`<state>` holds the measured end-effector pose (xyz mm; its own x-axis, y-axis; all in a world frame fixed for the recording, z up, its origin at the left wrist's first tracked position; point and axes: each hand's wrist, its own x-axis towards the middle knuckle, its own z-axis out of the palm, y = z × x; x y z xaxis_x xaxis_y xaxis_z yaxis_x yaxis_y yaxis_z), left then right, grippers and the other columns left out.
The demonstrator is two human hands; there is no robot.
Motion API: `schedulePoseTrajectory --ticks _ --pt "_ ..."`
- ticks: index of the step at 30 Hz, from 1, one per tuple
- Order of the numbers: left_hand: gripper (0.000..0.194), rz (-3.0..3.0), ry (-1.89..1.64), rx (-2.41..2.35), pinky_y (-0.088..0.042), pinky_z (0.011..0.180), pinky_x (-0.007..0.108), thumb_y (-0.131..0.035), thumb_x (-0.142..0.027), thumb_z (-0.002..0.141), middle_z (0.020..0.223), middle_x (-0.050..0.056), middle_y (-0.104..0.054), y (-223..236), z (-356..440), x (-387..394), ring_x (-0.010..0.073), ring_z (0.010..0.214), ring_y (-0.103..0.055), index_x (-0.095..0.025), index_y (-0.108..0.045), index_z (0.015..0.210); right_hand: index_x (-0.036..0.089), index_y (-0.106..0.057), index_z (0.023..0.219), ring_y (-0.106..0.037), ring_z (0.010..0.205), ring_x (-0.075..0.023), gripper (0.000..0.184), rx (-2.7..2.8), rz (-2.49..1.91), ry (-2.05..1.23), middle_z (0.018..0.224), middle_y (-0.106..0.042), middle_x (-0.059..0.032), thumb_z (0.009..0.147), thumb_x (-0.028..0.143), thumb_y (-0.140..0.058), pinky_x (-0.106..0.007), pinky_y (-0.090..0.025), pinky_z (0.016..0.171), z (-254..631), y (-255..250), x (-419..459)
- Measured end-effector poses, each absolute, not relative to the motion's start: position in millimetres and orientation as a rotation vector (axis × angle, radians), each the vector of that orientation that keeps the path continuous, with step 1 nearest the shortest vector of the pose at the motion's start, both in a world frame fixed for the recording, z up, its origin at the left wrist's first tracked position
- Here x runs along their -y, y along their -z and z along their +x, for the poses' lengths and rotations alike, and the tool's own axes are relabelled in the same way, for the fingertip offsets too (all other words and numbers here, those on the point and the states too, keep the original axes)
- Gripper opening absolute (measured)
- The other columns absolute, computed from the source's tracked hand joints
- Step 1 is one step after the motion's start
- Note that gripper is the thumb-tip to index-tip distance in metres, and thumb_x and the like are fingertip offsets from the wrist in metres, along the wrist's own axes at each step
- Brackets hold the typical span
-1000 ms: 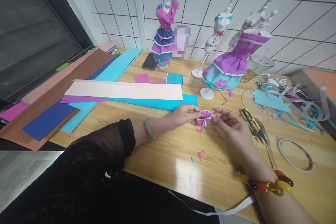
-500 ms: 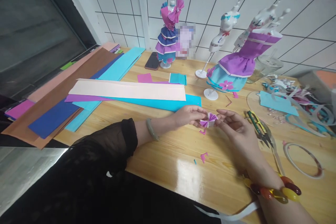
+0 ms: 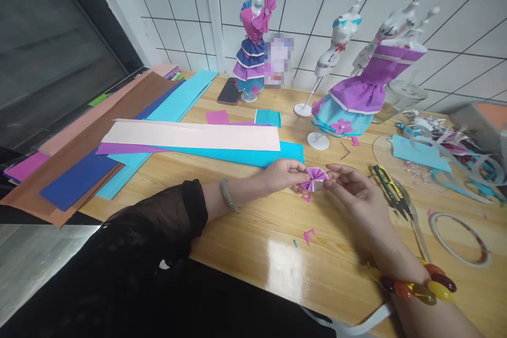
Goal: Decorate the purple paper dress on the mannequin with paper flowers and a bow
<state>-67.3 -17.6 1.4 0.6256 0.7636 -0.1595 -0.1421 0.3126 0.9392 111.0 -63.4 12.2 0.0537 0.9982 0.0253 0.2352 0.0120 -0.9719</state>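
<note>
Between my two hands is a small pleated purple paper fan (image 3: 316,175) with white edging, held just above the wooden table. My left hand (image 3: 283,175) pinches its left side. On the right side, my right hand (image 3: 350,187) grips it between thumb and fingertips. Pink paper scraps (image 3: 309,236) lie on the table below. Right of my right hand are yellow-and-black thread snips (image 3: 390,190), with a roll of white tape (image 3: 459,239) nearer to me.
Strips of crepe paper (image 3: 198,134) in several colours cover the left side. Small dress forms (image 3: 251,58) in paper dresses stand along the tiled wall, beside a phone (image 3: 228,92). Ribbon scraps (image 3: 455,140) and a clear jar (image 3: 406,95) sit at the back right.
The pleats of the purple paper fan have spread wider between my fingers. Both hands stay in nearly the same place.
</note>
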Motion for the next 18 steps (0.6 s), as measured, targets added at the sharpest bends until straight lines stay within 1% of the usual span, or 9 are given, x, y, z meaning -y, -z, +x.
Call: schedulePoseTrajectory --ticks 4,7,14,18 --pt "0.027 1.050 -0.658 -0.689 -0.048 0.075 0.033 -0.069 -0.033 0.068 0.075 0.005 -0.062 -4.0 -67.6 17.7 0.0116 0.068 -0.061 -0.009 -0.060 0.079 0.025 -0.063 0.100 -0.060 0.079 -0.0178 0.029 1.366 -1.401 -1.030 0.085 -0.063 -0.0034 0.071 0.032 -0.068 -0.034 -0.051 0.078 111.1 -11.4 63.3" --pt "0.029 1.033 -0.669 -0.680 -0.048 0.075 0.033 -0.070 -0.034 0.066 0.075 0.005 -0.062 -4.8 -67.9 17.5 0.0119 0.069 -0.061 -0.009 -0.060 0.077 0.025 -0.063 0.101 -0.060 0.079 -0.0169 0.030 1.357 -1.402 -1.050 0.085 -0.064 -0.0033 0.072 0.031 -0.068 -0.033 -0.050 0.078 112.0 -10.6 63.0" --pt "0.032 1.108 -0.683 -0.663 -0.046 0.068 0.029 -0.068 -0.038 0.068 0.075 0.005 -0.061 -0.5 -67.7 17.6 0.0097 0.066 -0.058 -0.009 -0.060 0.080 0.026 -0.059 0.106 -0.059 0.081 -0.0159 0.036 1.379 -1.293 -1.117 0.088 -0.062 -0.0022 0.072 0.031 -0.069 -0.032 -0.050 0.077 112.3 -7.3 62.8" --pt "0.036 1.157 -0.670 -0.651 -0.047 0.068 0.029 -0.067 -0.040 0.069 0.077 0.006 -0.063 0.2 -67.3 19.9 0.0104 0.067 -0.059 -0.009 -0.059 0.086 0.026 -0.057 0.109 -0.060 0.080 -0.0166 0.040 1.420 -1.281 -1.126 0.090 -0.062 -0.0031 0.072 0.035 -0.068 -0.032 -0.051 0.074 111.1 -6.3 63.3"
